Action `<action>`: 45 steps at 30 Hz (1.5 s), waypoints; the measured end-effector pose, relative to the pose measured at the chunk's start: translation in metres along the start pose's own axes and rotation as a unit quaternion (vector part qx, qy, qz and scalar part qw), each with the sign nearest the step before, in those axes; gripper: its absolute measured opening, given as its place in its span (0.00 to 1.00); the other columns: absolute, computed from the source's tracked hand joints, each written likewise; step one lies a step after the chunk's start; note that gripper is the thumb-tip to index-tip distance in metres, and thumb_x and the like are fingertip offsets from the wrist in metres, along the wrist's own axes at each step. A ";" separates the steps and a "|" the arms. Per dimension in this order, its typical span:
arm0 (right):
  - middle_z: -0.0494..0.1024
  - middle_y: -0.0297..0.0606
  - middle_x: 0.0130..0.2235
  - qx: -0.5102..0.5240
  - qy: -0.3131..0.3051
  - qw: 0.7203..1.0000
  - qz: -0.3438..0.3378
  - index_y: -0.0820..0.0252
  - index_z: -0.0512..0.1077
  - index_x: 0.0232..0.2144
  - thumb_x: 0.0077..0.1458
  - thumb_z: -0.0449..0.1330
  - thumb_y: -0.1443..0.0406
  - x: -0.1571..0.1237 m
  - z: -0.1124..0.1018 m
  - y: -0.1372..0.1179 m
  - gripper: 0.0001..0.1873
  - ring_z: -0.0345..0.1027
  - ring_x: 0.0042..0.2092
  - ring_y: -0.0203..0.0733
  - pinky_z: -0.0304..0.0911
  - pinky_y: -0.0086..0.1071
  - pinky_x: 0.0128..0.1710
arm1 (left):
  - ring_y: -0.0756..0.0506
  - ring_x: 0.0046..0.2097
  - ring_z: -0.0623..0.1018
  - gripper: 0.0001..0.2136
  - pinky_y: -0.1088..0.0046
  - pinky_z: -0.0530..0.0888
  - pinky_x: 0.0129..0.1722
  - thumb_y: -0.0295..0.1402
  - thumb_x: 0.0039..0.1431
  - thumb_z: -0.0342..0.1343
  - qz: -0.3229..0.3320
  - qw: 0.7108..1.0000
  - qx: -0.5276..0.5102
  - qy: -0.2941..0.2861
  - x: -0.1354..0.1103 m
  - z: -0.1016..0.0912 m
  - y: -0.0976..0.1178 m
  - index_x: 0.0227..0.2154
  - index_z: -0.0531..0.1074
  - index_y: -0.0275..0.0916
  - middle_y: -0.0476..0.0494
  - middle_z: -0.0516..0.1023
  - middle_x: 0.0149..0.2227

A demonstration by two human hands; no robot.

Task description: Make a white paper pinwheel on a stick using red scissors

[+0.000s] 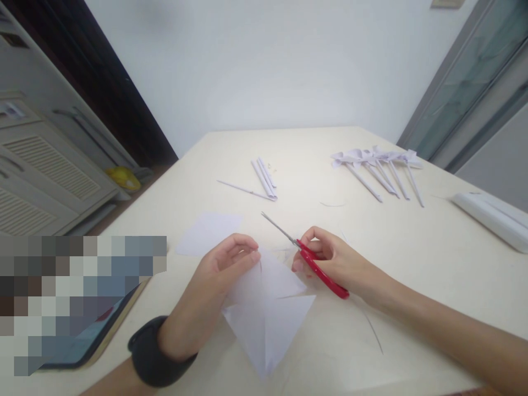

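My left hand [231, 264] pinches the upper left part of a white paper square [270, 324], which is turned corner toward me. Creases run across the sheet, and a slit reaches in from its right corner. In my right hand [322, 256] is a pair of red-handled scissors [324, 275], with the blades pointing up and left above the table, clear of the paper. Beyond my left hand lies another white paper sheet [208, 234], flat on the table. A dark watch band circles my left wrist.
Several paper pinwheels on sticks [383, 168] lie at the back right. Rolled paper tubes [264, 177] and a thin stick [245, 190] rest near the middle. Thin wire [373, 330] lies by my right forearm. A white roll [490, 220] is at the right edge, a tablet [111, 324] at the left.
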State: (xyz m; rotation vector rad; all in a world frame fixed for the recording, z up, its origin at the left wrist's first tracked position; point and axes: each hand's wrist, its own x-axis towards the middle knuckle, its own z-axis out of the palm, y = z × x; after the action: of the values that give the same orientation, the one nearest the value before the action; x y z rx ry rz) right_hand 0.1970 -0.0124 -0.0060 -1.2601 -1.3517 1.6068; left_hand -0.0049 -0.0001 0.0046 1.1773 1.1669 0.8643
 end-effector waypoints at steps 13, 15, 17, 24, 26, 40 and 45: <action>0.69 0.27 0.24 0.054 -0.020 0.998 0.015 0.57 0.61 0.30 0.46 0.63 0.62 0.001 -0.001 0.000 0.14 0.64 0.28 0.33 0.56 0.26 0.26 | 0.53 0.25 0.67 0.05 0.80 0.62 0.23 0.35 0.54 0.56 0.010 0.999 -0.024 0.024 0.002 -0.005 -0.002 0.32 0.66 0.43 0.56 0.68 0.27; 0.70 0.28 0.25 0.055 -0.020 0.998 0.017 0.57 0.61 0.30 0.45 0.63 0.62 0.000 -0.001 -0.001 0.14 0.64 0.28 0.33 0.57 0.27 0.27 | 0.53 0.25 0.68 0.05 0.80 0.62 0.23 0.35 0.54 0.55 0.012 0.999 -0.022 0.022 0.002 -0.005 -0.002 0.32 0.66 0.43 0.55 0.68 0.27; 0.70 0.28 0.25 0.063 -0.020 0.998 0.021 0.57 0.61 0.30 0.45 0.63 0.62 -0.002 0.001 -0.003 0.14 0.65 0.29 0.34 0.58 0.28 0.28 | 0.53 0.26 0.68 0.05 0.80 0.62 0.23 0.35 0.54 0.56 0.017 0.999 -0.021 0.026 0.002 -0.005 -0.003 0.32 0.67 0.42 0.54 0.68 0.27; 0.73 0.31 0.29 -0.002 -0.006 1.000 -0.009 0.56 0.59 0.31 0.48 0.61 0.60 0.003 -0.003 -0.001 0.14 0.68 0.31 0.37 0.61 0.30 0.30 | 0.52 0.26 0.68 0.06 0.80 0.63 0.24 0.35 0.52 0.57 0.022 0.999 -0.019 0.028 0.003 -0.006 -0.004 0.32 0.68 0.42 0.54 0.69 0.27; 0.75 0.34 0.34 -0.087 0.040 0.994 -0.044 0.56 0.59 0.32 0.50 0.59 0.60 0.008 -0.012 0.003 0.12 0.69 0.34 0.39 0.62 0.31 0.30 | 0.51 0.27 0.69 0.06 0.79 0.64 0.24 0.35 0.52 0.57 0.017 0.999 -0.018 0.021 0.003 -0.006 -0.005 0.32 0.68 0.42 0.53 0.70 0.28; 0.66 0.42 0.44 -0.427 0.096 0.891 -0.124 0.60 0.68 0.36 0.49 0.56 0.70 0.021 -0.048 0.011 0.10 0.65 0.44 0.43 0.62 0.39 0.44 | 0.49 0.36 0.69 0.06 0.78 0.64 0.34 0.30 0.51 0.57 0.019 0.999 0.019 0.022 -0.002 0.002 0.001 0.32 0.67 0.42 0.52 0.69 0.30; 0.67 0.40 0.43 -0.443 0.063 0.887 -0.116 0.58 0.69 0.37 0.48 0.57 0.70 0.017 -0.053 0.007 0.11 0.64 0.44 0.43 0.63 0.36 0.41 | 0.49 0.38 0.71 0.06 0.78 0.64 0.36 0.26 0.51 0.57 0.019 0.999 0.023 0.012 -0.002 0.003 0.002 0.32 0.67 0.42 0.52 0.71 0.32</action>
State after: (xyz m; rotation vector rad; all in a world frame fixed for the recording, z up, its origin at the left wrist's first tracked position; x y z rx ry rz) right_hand 0.2425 0.0183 -0.0169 -1.5674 -2.1590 0.6953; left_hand -0.0023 -0.0025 0.0071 1.2328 1.1931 0.8874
